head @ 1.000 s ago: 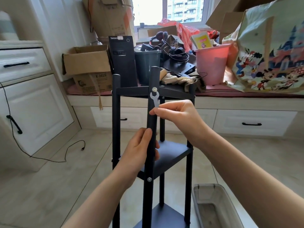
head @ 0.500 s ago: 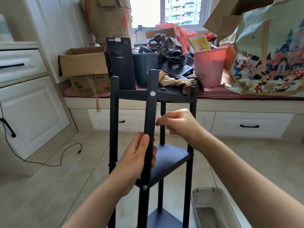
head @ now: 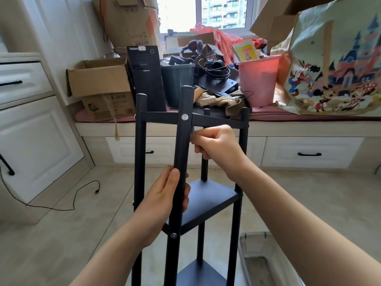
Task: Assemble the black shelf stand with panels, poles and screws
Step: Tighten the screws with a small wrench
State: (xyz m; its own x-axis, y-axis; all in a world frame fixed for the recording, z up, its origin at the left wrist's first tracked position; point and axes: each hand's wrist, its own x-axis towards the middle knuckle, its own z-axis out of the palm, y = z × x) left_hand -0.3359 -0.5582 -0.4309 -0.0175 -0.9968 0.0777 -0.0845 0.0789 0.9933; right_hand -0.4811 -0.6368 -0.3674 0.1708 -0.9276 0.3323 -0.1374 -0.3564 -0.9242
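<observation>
The black shelf stand [head: 191,182] stood upright at frame centre on the floor. The left hand [head: 165,201] clenched the front pole [head: 181,162], apparently steadying it. The right hand [head: 216,147] had its fingers curled just below the top screw [head: 185,117]; whether they held a tool could not be determined.

Daylight's pouring in from the window [head: 203,14] straight ahead of me, and it's totally blown out white on its left pane. Everything below the window is evenly lit with soft shadows. The pink bin [head: 257,81] under it glows on the lit side. Wide lens bends the cabinets [head: 31,129] far left of the window. My forearms look a bit soft.
</observation>
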